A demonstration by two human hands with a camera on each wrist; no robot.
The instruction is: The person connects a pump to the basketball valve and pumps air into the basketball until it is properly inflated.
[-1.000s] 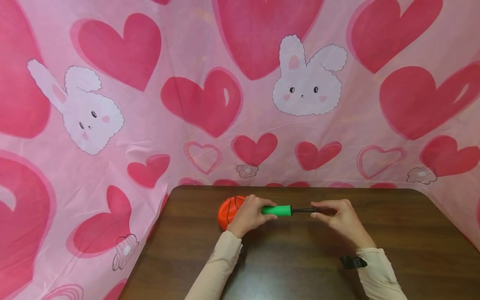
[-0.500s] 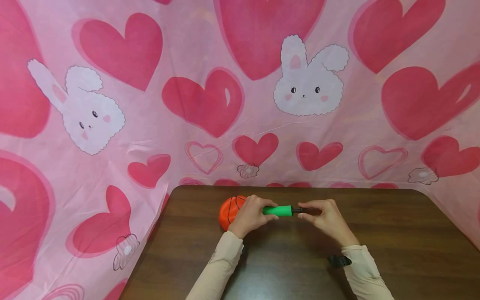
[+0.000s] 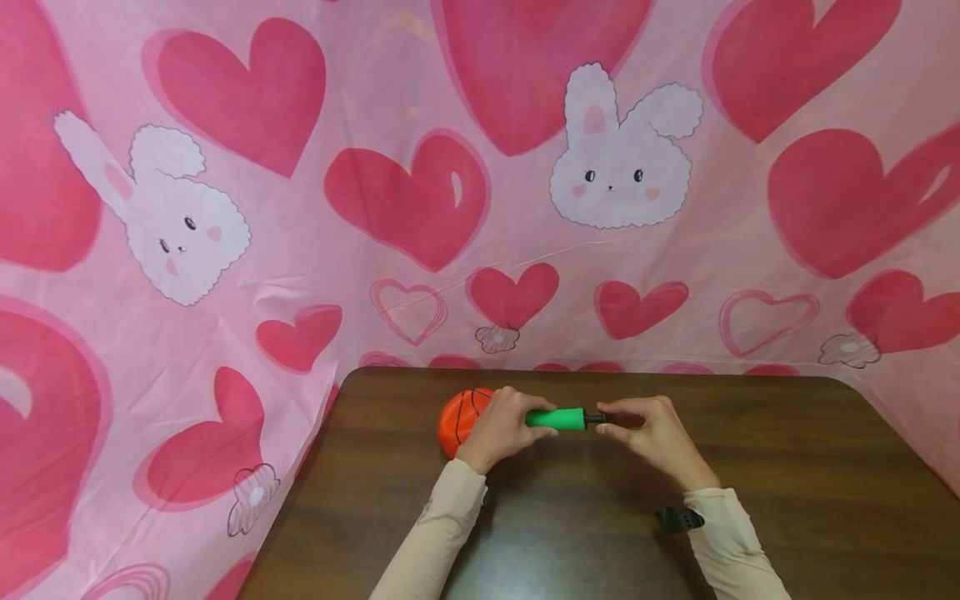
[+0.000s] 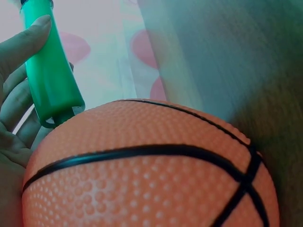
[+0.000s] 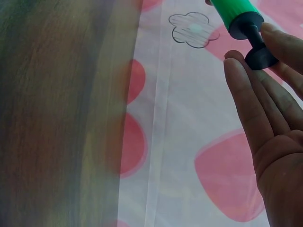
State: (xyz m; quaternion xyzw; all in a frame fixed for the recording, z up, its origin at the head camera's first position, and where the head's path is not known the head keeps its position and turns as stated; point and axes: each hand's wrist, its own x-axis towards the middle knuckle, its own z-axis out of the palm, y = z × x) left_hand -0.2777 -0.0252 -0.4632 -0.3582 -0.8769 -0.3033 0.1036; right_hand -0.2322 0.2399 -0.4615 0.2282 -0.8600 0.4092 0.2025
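My left hand (image 3: 497,432) grips the green barrel of a small hand pump (image 3: 561,418), which lies level above the table. With thumb and fingers, my right hand (image 3: 658,437) pinches the black plunger handle (image 5: 260,58) at the pump's right end. Only a short piece of the plunger rod shows outside the barrel. An orange toy basketball (image 3: 457,423) with black lines sits at the pump's left end, partly behind my left hand. In the left wrist view, the pump's lower end meets the ball (image 4: 142,127); the exact joint is hidden.
The dark wooden table (image 3: 585,533) has rounded far corners. Behind it and to the left hangs a pink cloth (image 3: 525,242) printed with hearts and rabbits. A black strap device (image 3: 679,519) is on my right wrist.
My right hand has moved left toward the barrel, pushing the plunger rod most of the way in. Over the last half second it has held nearly still. My left hand and the basketball stay in place.
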